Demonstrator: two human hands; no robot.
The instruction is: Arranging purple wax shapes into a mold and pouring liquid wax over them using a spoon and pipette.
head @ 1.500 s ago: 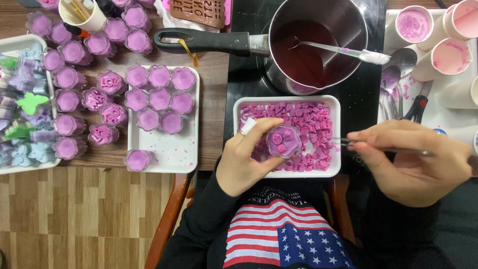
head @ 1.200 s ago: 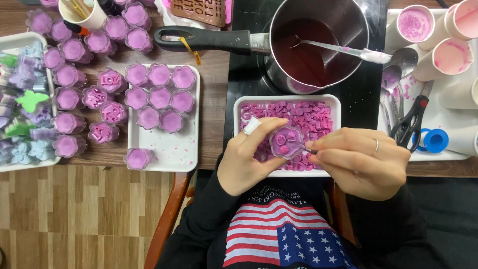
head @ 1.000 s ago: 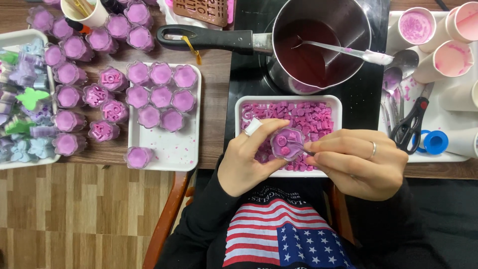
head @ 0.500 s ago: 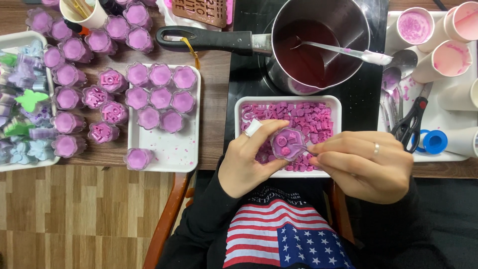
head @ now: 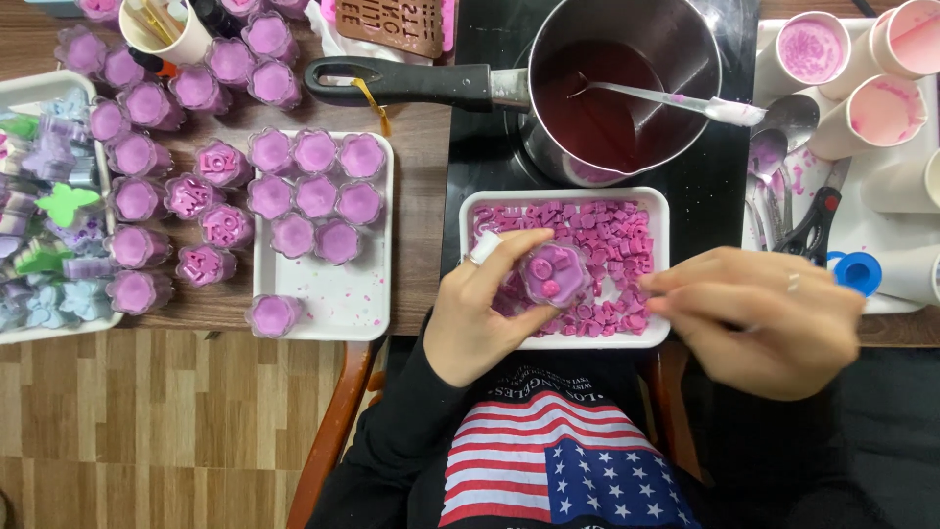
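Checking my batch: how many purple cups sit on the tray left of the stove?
9 cups: top row of three, three below, two under those, one at the tray's near-left corner.

Wooden table [head: 421, 147]: white trays [head: 333, 304] and a black hob [head: 490, 147] are borne. Purple flower-shaped candles [head: 137, 196] are set directly on it.

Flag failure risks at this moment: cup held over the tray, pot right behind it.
1. The left hand pinches the small purple-filled cup by its sides only; a slip could drop it into the white tray of purple pieces.
2. The right hand is motion-blurred near the tray; it might scatter pieces.
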